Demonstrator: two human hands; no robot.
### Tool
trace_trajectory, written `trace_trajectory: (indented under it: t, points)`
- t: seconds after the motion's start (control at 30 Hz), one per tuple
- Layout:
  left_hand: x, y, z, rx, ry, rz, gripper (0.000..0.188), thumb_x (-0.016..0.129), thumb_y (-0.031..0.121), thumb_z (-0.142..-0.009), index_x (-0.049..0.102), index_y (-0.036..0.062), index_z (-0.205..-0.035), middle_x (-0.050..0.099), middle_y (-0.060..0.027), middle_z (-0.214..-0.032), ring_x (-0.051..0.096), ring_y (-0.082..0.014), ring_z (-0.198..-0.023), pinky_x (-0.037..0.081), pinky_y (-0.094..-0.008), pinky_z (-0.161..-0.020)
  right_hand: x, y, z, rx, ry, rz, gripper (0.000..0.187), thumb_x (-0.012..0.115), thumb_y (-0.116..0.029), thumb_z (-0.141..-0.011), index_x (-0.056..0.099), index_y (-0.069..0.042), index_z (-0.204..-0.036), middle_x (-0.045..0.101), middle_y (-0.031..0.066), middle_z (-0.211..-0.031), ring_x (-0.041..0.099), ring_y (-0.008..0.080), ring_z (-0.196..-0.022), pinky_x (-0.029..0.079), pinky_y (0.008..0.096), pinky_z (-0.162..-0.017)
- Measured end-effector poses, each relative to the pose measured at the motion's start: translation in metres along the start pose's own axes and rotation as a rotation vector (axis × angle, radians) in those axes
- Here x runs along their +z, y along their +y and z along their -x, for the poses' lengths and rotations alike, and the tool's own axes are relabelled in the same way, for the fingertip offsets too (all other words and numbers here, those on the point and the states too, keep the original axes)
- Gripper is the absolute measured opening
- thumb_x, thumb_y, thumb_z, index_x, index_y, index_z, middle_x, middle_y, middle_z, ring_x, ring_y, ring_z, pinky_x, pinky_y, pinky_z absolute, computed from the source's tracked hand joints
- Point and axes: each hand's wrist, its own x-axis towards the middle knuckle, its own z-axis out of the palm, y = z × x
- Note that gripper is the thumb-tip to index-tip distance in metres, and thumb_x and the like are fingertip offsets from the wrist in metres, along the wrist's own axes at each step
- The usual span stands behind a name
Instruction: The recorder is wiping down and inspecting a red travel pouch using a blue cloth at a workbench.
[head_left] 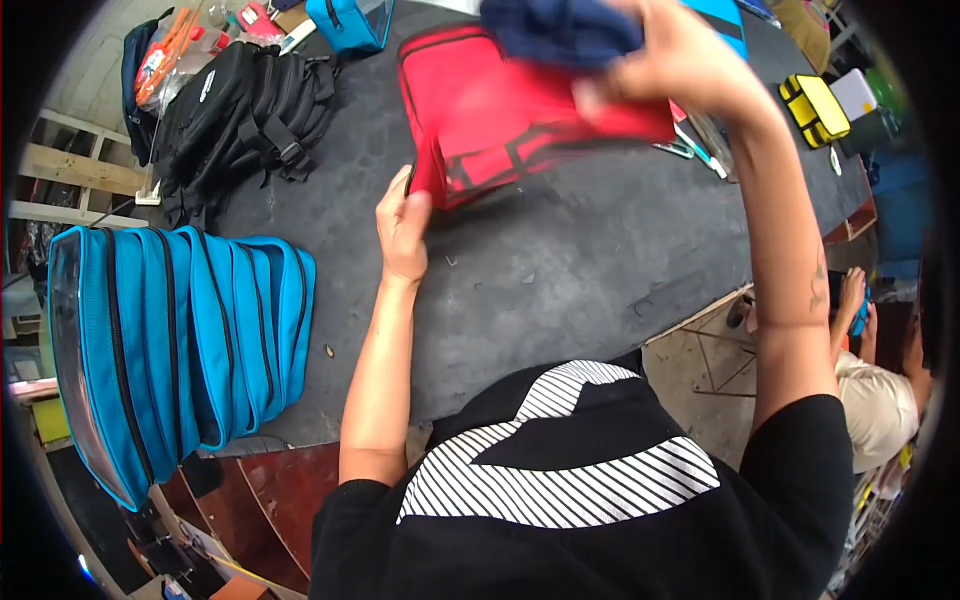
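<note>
A red bag [465, 95] with dark zip edging and what looks like a clear panel is tilted up over the dark table [550, 280]. My left hand [403, 225] is closed on its near left corner, thumb over the edge. Across the bag's far side reaches my right hand [690, 65], smeared by motion, with its fingers closed round a bunched navy cloth [560, 30]. The cloth is over the bag's upper part; whether it presses on the surface cannot be made out.
Several bright blue zipped bags [190, 335] stand in a row at the left table edge. Behind them lies a black backpack [245, 125]. A small blue bag [350, 22] sits at the back, pens [708, 152] and a yellow case [815, 110] at right. Another person [875, 400] sits beyond the table.
</note>
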Motion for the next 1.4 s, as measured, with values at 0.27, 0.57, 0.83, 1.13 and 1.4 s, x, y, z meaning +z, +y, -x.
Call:
trace_trajectory:
  t: [0.27, 0.57, 0.83, 1.13, 1.4]
  points:
    - [0.013, -0.048, -0.032, -0.478, 0.695, 0.054, 0.036, 0.042, 0.029, -0.103, 0.057, -0.004, -0.109, 0.065, -0.0097, -0.09, 0.064, -0.0176, -0.082, 0.05, -0.0328, -0.076, 0.075, -0.01, -0.037, 0.115, 0.418, 0.454, 0.071, 0.077, -0.032, -0.072, 0.051, 0.002, -0.127, 0.06, 0.026, -0.114, 0.058, 0.0359, -0.108, 0.046, 0.0433, -0.093]
    - [0.022, -0.069, -0.02, -0.38, 0.56, -0.517, 0.029, 0.044, 0.016, -0.099, 0.054, -0.0052, -0.116, 0.063, -0.0297, -0.1, 0.061, -0.0464, -0.097, 0.048, -0.0461, -0.08, 0.235, 0.086, -0.101, -0.095, -0.262, 0.342, 0.067, 0.024, -0.055, -0.099, 0.02, -0.016, -0.153, 0.016, 0.0138, -0.158, 0.012, 0.0339, -0.146, 0.008, 0.0582, -0.115]
    - [0.024, -0.062, -0.027, -0.418, 0.595, -0.486, 0.033, 0.045, 0.017, -0.099, 0.05, -0.0098, -0.118, 0.061, -0.0339, -0.101, 0.059, -0.0488, -0.098, 0.047, -0.0478, -0.083, 0.267, 0.093, -0.174, -0.017, 0.11, 0.48, 0.062, 0.028, -0.051, -0.099, 0.023, -0.019, -0.152, 0.013, 0.0142, -0.159, 0.015, 0.0358, -0.145, 0.011, 0.0595, -0.114]
    - [0.025, -0.055, -0.024, -0.448, 0.62, -0.504, 0.032, 0.046, 0.015, -0.099, 0.049, -0.0108, -0.118, 0.061, -0.0347, -0.097, 0.06, -0.0494, -0.094, 0.047, -0.0486, -0.077, 0.22, 0.062, -0.098, 0.081, -0.396, 0.274, 0.063, 0.025, -0.045, -0.1, 0.04, -0.001, -0.143, 0.019, 0.0156, -0.157, 0.014, 0.0351, -0.146, 0.014, 0.055, -0.116]
    - [0.028, -0.06, -0.026, -0.377, 0.644, -0.502, 0.029, 0.044, 0.017, -0.1, 0.051, -0.0068, -0.115, 0.063, -0.0314, -0.096, 0.06, -0.0491, -0.091, 0.047, -0.0488, -0.076, 0.253, 0.088, -0.141, 0.02, -0.111, 0.363, 0.067, 0.026, -0.049, -0.099, 0.03, -0.004, -0.148, 0.017, 0.0169, -0.158, 0.013, 0.036, -0.146, 0.013, 0.0552, -0.115]
